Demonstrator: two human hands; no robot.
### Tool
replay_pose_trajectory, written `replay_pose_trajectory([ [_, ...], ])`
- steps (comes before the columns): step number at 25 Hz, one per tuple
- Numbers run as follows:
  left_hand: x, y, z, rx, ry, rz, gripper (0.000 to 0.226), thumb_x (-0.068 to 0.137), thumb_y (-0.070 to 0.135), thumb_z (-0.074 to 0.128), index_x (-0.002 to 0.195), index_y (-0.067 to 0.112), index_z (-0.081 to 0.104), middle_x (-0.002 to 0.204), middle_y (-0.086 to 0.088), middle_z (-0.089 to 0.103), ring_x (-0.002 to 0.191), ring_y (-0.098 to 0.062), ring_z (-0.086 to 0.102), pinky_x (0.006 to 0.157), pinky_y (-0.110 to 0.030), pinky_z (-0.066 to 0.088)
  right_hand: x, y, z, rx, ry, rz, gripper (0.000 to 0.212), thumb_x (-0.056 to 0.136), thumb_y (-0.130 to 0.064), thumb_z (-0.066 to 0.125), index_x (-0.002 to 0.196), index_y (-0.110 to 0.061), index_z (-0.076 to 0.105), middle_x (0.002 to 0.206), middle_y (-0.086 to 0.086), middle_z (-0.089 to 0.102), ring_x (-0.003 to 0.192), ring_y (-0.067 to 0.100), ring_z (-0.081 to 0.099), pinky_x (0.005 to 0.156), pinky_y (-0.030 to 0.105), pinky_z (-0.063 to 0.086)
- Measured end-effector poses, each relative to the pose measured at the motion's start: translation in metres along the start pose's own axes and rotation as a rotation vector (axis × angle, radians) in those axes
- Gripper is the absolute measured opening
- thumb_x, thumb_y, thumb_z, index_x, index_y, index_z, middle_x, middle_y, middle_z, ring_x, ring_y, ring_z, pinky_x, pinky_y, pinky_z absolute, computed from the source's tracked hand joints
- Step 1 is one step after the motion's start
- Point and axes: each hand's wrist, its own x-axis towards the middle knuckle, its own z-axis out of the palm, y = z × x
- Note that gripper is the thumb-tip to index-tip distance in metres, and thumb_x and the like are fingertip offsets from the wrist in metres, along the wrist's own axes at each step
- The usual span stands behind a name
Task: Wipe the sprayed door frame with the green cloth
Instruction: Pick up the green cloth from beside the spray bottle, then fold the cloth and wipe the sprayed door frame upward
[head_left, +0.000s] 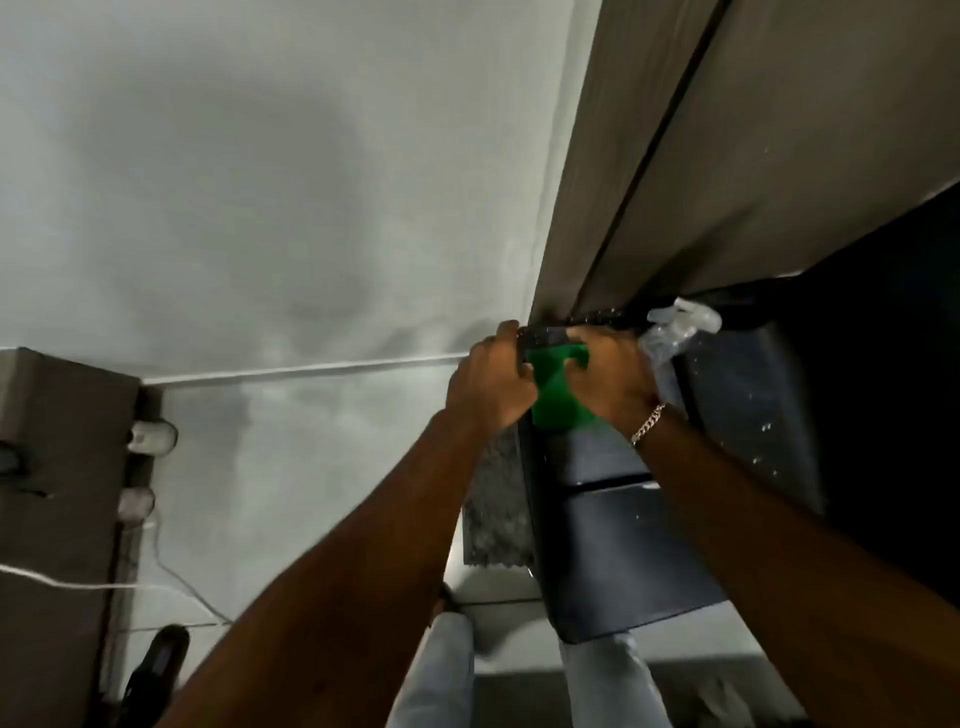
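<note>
The green cloth (556, 402) is bunched against the top corner of the dark door frame (550, 336), under a brown panel (597, 208). My left hand (491, 384) curls around the cloth's left edge and the frame's edge. My right hand (613, 382), with a chain bracelet on the wrist, presses on the cloth from the right. A clear spray bottle (683, 325) sticks out just past my right hand; how it is held is hidden. White droplets speckle the dark door surface (753, 415).
A pale wall (260, 208) fills the left. A brown cabinet (57, 467) with white plugs (150, 436) and a white cable (104, 584) stands at the far left, with a black object (156, 670) beneath. My legs in light jeans (441, 675) are below.
</note>
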Motion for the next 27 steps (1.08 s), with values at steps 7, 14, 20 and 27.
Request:
replay_pose_trajectory([
  [7, 0.008, -0.016, 0.076, -0.066, -0.072, -0.067, 0.034, 0.077, 0.013, 0.054, 0.111, 0.011, 0.057, 0.101, -0.021, 0.069, 0.094, -0.041, 0.063, 0.074, -0.035, 0.048, -0.006, 0.049, 0.063, 0.124, 0.023, 0.185, 0.059, 0.078, -0.007, 0.068, 0.132, -0.004, 0.046, 0.128, 0.022, 0.056, 0.115, 0.039, 0.055, 0.093, 0.043, 0.050],
  [14, -0.012, 0.032, 0.038, -0.590, 0.093, -0.176, 0.045, 0.076, -0.017, 0.050, 0.117, -0.001, 0.054, 0.118, -0.026, 0.061, 0.110, -0.037, 0.058, 0.096, -0.032, 0.047, -0.015, -0.013, -0.004, 0.714, 0.156, 0.397, 0.035, 0.065, -0.005, 0.069, 0.093, -0.025, 0.061, 0.086, -0.007, 0.069, 0.086, 0.017, 0.066, 0.075, 0.022, 0.054],
  [20, -0.027, 0.136, -0.110, -0.947, 0.525, 0.180, 0.029, 0.081, -0.015, 0.052, 0.086, 0.013, 0.056, 0.087, -0.001, 0.063, 0.079, -0.008, 0.062, 0.066, -0.013, 0.050, -0.006, -0.119, -0.167, 1.047, 0.229, 0.044, 0.037, 0.048, -0.007, 0.061, 0.079, -0.025, 0.072, 0.073, -0.009, 0.072, 0.066, 0.003, 0.063, 0.055, 0.015, 0.050],
  [27, -0.057, 0.324, -0.323, -0.810, 0.862, 0.938, 0.022, 0.079, 0.000, 0.065, 0.082, 0.022, 0.061, 0.093, -0.004, 0.062, 0.092, -0.018, 0.063, 0.077, -0.022, 0.052, -0.002, -0.247, -0.412, 1.077, 0.544, -0.625, 0.040, 0.065, 0.007, 0.064, 0.083, -0.028, 0.072, 0.079, -0.009, 0.075, 0.074, 0.008, 0.068, 0.060, 0.021, 0.055],
])
